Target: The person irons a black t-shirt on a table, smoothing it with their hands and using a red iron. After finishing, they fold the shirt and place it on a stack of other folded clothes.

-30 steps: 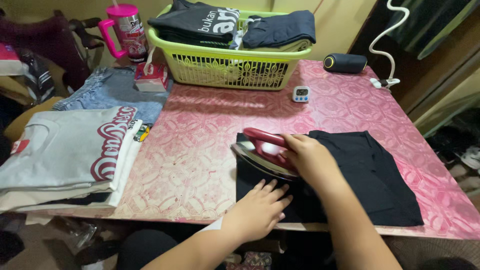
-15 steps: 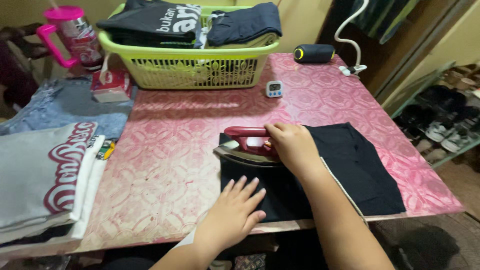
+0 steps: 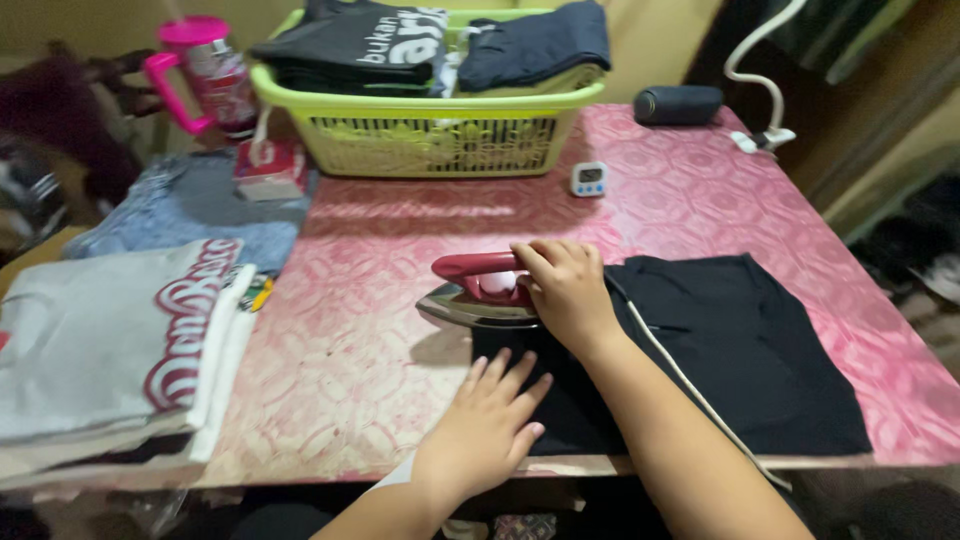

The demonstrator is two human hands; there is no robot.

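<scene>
My left hand (image 3: 490, 425) nearest, fingers spread flat on the black garment's (image 3: 730, 350) near edge, my right hand (image 3: 565, 290) beyond it, forearm angled in, wrapped around the red handle of the iron (image 3: 480, 297), on the pink surface (image 3: 400, 230), green laundry basket (image 3: 430, 135) farthest.

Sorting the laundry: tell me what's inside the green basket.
The green basket holds folded dark clothes piled above its rim, one with white print. Anything beneath them is covered.

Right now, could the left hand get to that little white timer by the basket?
Probably not easily: the left hand presses the black garment at the near edge, with the iron between it and the far-off timer.
</scene>
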